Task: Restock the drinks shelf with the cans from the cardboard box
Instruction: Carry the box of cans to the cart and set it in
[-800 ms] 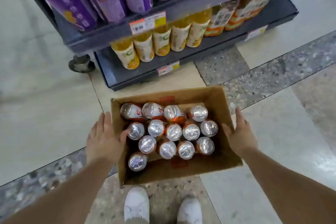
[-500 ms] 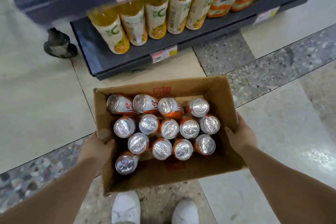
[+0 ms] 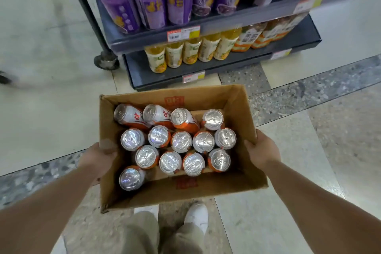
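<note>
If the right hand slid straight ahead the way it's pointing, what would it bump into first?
The right hand grips the box wall, pointing forward toward the shelf. Sliding ahead, it would probably just run along the wall, then meet the bottom shelf's edge. Depth is hard to judge here.

The box [image 3: 237,105] is matt brown cardboard, creased and scuffed at its near left corner. The cans [image 3: 181,141] have bright, shiny metal tops and glossy orange-and-white printed sides. The shelf [image 3: 226,66] is dull dark grey metal. The bottles [image 3: 174,54] on it look like clear plastic. The floor [image 3: 340,134] is polished speckled stone, faintly reflective.
</note>
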Available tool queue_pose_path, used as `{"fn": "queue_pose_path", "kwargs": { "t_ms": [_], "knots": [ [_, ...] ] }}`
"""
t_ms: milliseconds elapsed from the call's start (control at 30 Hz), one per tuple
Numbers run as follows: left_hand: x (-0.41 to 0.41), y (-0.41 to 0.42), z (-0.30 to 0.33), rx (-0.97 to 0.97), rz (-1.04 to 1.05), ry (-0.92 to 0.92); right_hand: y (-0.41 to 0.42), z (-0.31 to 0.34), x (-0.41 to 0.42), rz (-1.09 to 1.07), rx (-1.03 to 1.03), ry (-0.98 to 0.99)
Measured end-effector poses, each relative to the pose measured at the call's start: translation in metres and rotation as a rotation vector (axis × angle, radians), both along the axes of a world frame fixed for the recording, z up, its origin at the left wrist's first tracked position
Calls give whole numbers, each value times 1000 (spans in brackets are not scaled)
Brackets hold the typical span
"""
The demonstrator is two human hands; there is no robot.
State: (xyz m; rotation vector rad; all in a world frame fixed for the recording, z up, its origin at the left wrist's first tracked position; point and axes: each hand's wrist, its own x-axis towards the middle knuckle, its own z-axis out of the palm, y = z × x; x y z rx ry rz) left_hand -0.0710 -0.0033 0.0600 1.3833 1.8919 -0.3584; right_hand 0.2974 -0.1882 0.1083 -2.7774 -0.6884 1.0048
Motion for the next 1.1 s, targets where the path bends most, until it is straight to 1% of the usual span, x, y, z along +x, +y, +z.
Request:
{"fn": "queue_pose_path", "kwargs": {
  "t_ms": [133, 367, 500, 600, 700, 833, 967, 1100],
  "knots": [
    [-28, 3, 109, 34, -18, -36, 1, 98, -28, 3, 47, 11],
    [-91, 2, 331, 69, -61, -88, -1, 292, -95, 31, 89, -15],
    [-146, 5, 413, 103, -98, -132, 10, 378, -136, 75, 95, -22],
    [-190, 15, 455, 114, -45, -176, 25, 422, -170, 105, 144, -36],
    [-237, 31, 482, 125, -3, -242, 43, 453, -209, 131, 183, -58],
    [-304, 67, 511, 120, -38, -286, 70, 484, -279, 139, 191, -95],
    [-364, 112, 532, 107, -77, -269, 97, 499, -350, 95, 225, -60],
    [-411, 161, 538, 83, -89, -238, 133, 503, -406, 69, 237, -25]
  ]
}}
